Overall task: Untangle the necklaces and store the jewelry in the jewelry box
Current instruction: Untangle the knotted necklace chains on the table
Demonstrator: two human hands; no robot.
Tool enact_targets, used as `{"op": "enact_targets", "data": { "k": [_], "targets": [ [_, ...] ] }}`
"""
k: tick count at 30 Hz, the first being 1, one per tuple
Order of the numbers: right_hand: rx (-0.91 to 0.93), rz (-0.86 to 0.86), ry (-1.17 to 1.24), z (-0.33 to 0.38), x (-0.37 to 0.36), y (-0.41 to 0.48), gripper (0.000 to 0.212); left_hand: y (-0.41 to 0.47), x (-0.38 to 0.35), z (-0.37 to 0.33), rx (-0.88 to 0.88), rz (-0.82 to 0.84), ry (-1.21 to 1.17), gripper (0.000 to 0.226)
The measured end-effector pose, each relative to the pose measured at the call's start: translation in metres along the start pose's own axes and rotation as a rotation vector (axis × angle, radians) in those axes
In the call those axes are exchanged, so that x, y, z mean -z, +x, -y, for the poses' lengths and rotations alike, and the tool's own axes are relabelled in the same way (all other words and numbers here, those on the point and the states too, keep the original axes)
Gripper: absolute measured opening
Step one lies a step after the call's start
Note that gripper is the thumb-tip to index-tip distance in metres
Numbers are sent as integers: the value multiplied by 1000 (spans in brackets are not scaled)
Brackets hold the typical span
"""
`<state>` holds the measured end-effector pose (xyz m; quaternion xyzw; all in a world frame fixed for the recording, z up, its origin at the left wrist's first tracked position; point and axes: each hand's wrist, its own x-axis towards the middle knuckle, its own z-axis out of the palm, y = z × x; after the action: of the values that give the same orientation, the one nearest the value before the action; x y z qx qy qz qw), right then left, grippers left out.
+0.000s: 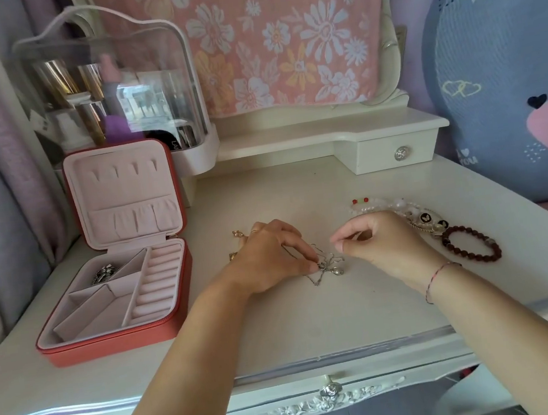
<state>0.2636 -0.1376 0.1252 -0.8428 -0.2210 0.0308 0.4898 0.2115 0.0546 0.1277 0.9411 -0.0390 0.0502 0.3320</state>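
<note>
We see the tangled necklaces (326, 266) lying on the dressing table (315, 326) between our two hands, right of the jewelry box (120, 343). They are thin silver chains knotted into a small, loose clump. Its long axis runs on a slant, from a stray end nearer us on the left up to open loops that point toward the right hand (377, 241). A shiny oval pendant (337, 271) lies flat at the clump's near right edge. Our left hand (268, 258) rests on the table with its fingers curled, and its thumb and forefinger pinch the knot at the clump's left side. The right hand hovers just beside the loops with thumb and forefinger tips pressed together and the other fingers curled; we cannot tell whether a strand is caught between them. The jewelry box is coral outside and pale pink inside. It stands open with its lid upright at the far side and its tray facing us. A silver piece (102, 275) sits in its rear left compartment. Small gold pieces (238, 234) show just behind the left hand. Beyond the right hand lie a pale bead bracelet (377, 203), a chain bracelet (426, 219) with black charms and a dark bead bracelet (470, 244).
</note>
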Motion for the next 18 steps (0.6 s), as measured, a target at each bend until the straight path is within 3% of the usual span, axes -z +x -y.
{"op": "enact_targets", "data": {
  "k": [4, 8, 11, 18],
  "targets": [
    [37, 143, -61, 2, -4, -3, 11, 1, -2, -2, -21, 18, 23, 14],
    [63, 168, -88, 4, -5, -4, 6, 3, -6, -2, -58, 79, 120, 2],
    [62, 172, -103, 2, -6, -4, 5, 5, -10, 0, -57, 122, 143, 7],
    [43, 116, -62, 0, -8, -4, 8, 5, -6, -1, -75, 37, -145, 13]
  ]
}}
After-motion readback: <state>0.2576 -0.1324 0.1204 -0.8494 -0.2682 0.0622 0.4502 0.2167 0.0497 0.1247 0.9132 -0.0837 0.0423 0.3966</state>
